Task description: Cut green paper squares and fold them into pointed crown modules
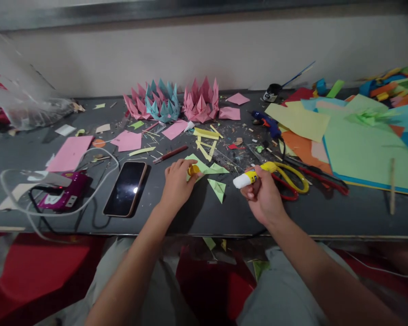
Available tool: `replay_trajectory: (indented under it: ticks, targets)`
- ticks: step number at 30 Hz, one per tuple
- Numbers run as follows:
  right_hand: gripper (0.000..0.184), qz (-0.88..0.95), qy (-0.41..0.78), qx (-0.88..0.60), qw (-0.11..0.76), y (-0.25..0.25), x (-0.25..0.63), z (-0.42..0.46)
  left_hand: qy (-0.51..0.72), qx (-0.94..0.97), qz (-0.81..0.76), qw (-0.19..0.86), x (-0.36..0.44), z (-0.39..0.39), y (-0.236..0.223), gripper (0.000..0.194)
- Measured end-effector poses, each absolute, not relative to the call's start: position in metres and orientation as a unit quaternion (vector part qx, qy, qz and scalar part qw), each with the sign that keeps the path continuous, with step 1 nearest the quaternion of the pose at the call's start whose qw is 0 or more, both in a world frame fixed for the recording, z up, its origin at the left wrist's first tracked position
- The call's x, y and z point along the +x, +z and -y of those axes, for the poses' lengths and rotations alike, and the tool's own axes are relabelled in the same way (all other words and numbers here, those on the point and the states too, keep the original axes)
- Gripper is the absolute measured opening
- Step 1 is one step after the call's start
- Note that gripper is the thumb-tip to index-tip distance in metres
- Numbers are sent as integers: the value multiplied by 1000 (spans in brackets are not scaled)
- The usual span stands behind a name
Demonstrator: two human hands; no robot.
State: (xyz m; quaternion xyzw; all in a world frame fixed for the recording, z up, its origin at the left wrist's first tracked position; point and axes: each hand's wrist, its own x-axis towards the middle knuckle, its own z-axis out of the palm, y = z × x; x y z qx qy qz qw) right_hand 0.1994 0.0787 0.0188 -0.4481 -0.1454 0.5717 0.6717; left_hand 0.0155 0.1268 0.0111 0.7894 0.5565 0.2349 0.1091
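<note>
In my right hand (263,194) is a yellow glue stick (251,175), tilted, its white end pointing left. My left hand (180,181) pinches a small orange-yellow cap (192,170) between thumb and fingers, low over the desk. Light green paper (199,160) lies partly hidden under that hand, with folded green pieces beside it. One separate folded green triangle (217,189) rests on the desk between my two hands. Just right of the glue stick are scissors with yellow handles (295,176) and a red-handled tool (326,179).
Folded pink (201,104) and blue paper crowns (162,104) stand by the wall. A phone (125,189) and a purple power strip (66,190) with cables lie left. A blue glue gun (267,123), a black pot (272,93) and coloured paper sheets (367,145) are at right.
</note>
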Motion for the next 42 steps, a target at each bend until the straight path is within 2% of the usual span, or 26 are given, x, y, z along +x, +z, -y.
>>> replay_trajectory:
  ticks: [5,8,12,17,19,23,26,29,34,38,42]
  targets:
    - [34,149,560,-452,678,18,207,-82,229,776,-585,50,18,-126,14,23]
    - [37,155,561,-444,682,18,208,-83,220,824,-522,-1,29,-126,21,23]
    - [39,164,546,-440,694,17,208,-87,88,915,-393,7,51,-142,27,14]
    - [35,181,537,-430,703,21,207,-82,82,912,-402,5,54,-153,39,17]
    - [33,197,582,-419,669,24,201,-73,109,896,-431,-4,40,-148,48,16]
    - [34,189,727,-408,519,22,178,-54,165,860,-483,18,11,-124,52,12]
    - [34,155,748,-418,492,16,170,-54,121,873,-472,35,4,-104,37,13]
    - [37,159,699,-447,535,9,176,-65,80,889,-448,51,9,-88,21,13]
    - [37,302,561,-502,584,-4,190,-76,134,892,-423,86,9,-76,8,17]
    - [27,554,386,-546,496,-9,187,-74,176,881,-416,143,5,-76,4,19]
    - [29,700,242,-546,392,-10,181,-77,193,871,-413,183,6,-78,2,16]
